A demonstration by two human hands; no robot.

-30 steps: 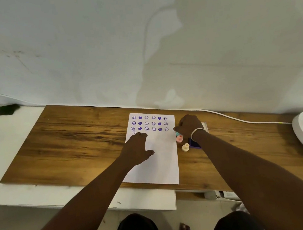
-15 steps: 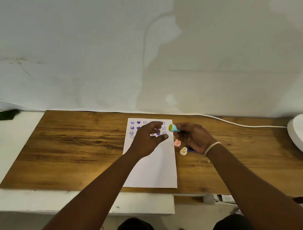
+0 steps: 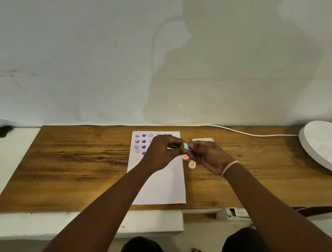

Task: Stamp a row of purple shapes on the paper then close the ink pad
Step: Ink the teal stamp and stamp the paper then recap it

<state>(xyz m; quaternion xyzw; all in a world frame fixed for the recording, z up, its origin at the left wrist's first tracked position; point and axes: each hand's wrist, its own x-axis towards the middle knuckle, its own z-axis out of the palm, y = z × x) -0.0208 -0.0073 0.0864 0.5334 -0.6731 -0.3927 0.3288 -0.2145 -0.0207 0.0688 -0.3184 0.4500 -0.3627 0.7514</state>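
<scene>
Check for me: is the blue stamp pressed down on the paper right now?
No, the blue stamp is held up between the left hand and right hand, above the paper.

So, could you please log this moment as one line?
both hands on blue stamp | above paper | pink stamp, cream stamp beside paper

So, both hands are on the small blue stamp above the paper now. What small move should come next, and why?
Probably the left hand lets go and the right hand carries the blue stamp toward the ink pad, mostly hidden under that hand. The stamp is held sideways in the air between both hands, not pointing at the paper, which still has much free space below the purple shapes.
</scene>
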